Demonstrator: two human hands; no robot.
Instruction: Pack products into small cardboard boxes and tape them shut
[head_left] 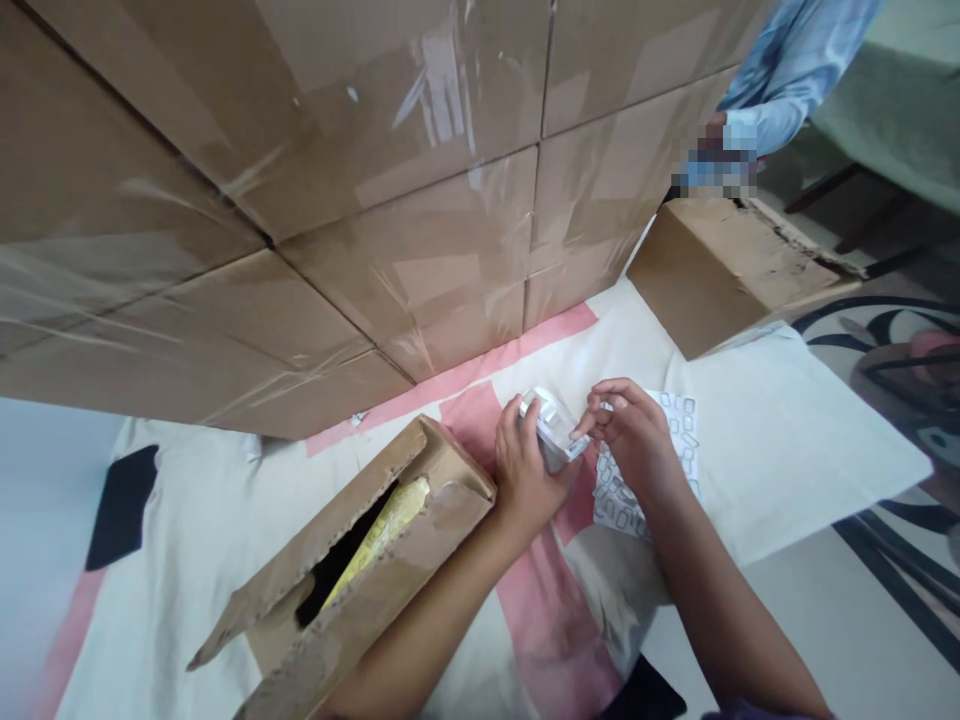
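Observation:
My left hand [525, 470] is wrapped around a small clear-wrapped white packet [551, 425], held just above the white and pink cloth [787, 430]. My right hand [630, 430] pinches the packet's right end with thumb and fingertips. Under my right hand lies a white sheet of small stickers [679, 420]. A half-open cardboard box [360, 560] with something yellow inside sits just left of my left forearm.
A wall of taped cardboard cartons [337, 180] fills the back. A smaller brown box [720, 270] stands at the right, with another person's blue sleeve [787, 70] above it. A black object [120, 505] lies far left. Patterned rug [900, 350] at right.

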